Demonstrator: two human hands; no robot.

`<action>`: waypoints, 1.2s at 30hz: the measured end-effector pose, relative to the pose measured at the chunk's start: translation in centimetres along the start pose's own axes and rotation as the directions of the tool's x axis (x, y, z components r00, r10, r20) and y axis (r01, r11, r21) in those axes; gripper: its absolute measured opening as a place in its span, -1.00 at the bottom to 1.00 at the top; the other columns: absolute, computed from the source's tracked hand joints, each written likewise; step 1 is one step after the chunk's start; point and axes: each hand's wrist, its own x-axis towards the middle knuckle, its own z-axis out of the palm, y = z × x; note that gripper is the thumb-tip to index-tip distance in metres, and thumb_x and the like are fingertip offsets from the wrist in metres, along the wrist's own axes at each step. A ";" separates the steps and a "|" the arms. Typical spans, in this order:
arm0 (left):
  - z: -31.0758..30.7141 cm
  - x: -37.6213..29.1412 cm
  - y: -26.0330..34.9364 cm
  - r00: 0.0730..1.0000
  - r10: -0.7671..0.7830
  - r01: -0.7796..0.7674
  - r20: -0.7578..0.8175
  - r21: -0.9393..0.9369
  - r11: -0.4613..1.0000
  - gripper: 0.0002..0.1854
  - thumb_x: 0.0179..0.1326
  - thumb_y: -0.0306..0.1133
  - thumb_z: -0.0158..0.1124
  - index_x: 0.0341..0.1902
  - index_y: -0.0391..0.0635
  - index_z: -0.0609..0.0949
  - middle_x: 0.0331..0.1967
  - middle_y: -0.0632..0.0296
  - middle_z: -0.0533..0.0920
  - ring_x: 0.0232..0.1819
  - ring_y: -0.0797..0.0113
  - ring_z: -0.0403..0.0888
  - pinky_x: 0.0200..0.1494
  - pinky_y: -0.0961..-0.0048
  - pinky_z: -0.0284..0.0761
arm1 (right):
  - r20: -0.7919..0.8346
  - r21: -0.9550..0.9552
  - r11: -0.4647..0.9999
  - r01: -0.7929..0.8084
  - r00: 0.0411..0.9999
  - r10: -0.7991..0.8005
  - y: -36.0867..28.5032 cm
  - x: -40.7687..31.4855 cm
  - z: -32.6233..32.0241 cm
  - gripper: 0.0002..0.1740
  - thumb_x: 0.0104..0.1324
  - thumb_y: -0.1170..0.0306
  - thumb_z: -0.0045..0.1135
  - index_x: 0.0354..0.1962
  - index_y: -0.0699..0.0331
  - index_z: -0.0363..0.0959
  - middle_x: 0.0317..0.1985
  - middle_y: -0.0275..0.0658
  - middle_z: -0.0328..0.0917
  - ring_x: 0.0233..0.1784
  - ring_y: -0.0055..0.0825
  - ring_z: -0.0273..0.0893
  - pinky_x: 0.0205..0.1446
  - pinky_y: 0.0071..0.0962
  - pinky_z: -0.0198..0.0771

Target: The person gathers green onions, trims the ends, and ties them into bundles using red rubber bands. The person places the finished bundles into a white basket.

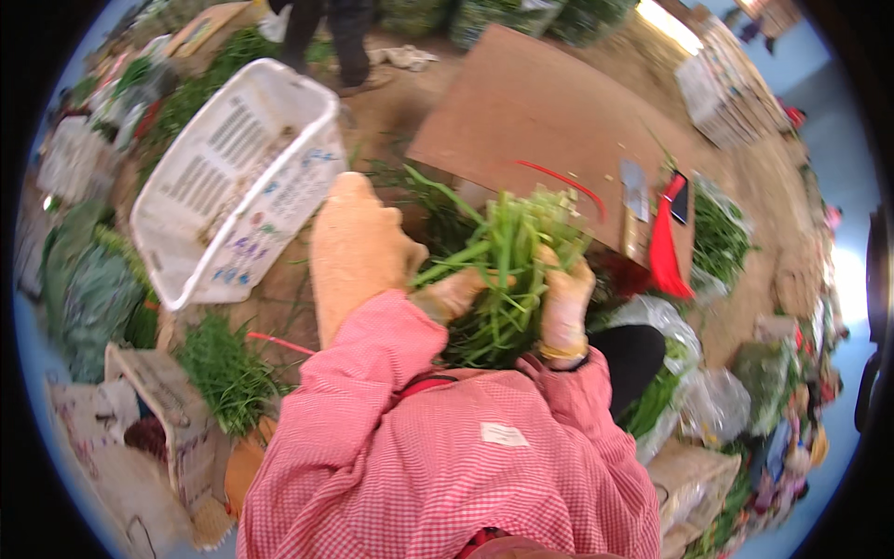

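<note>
A thick bunch of long green stalks with pale cut ends (pixel 506 279) is between my two gloved hands, in front of my chest. My left hand (pixel 457 290) presses on the bunch from the left side. My right hand (pixel 566 297) grips it from the right, its fingers around the stalks near the pale ends. Beyond the bunch stands a brown board (pixel 531 126). A cleaver (pixel 634 199) with a wooden handle lies on its right part. Beside it are a bundle of red ties (pixel 669 244) and a dark phone-like object (pixel 679 199). One red tie (pixel 569 183) lies apart on the board.
A white plastic crate (pixel 241 230) stands at the left. Green stalks (pixel 223 367) are heaped below it. More greens (pixel 719 230) in a plastic bag lie right of the board. A person's legs (pixel 342 42) show at the top. Stacked boxes (pixel 726 84) stand at the upper right.
</note>
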 end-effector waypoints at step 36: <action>-4.0 3.9 -3.3 0.863 0.473 -0.494 -0.176 -0.106 0.863 -0.60 0.14 -0.21 0.50 -0.02 -0.20 0.72 0.07 0.17 0.71 0.11 0.23 0.62 0.27 0.24 0.50 | -0.152 0.009 0.998 -0.069 0.986 0.070 2.0 -2.8 -2.3 -0.58 0.29 0.68 0.24 0.11 0.36 0.47 -0.02 -0.21 0.66 0.06 -0.42 0.65 0.19 -0.44 0.52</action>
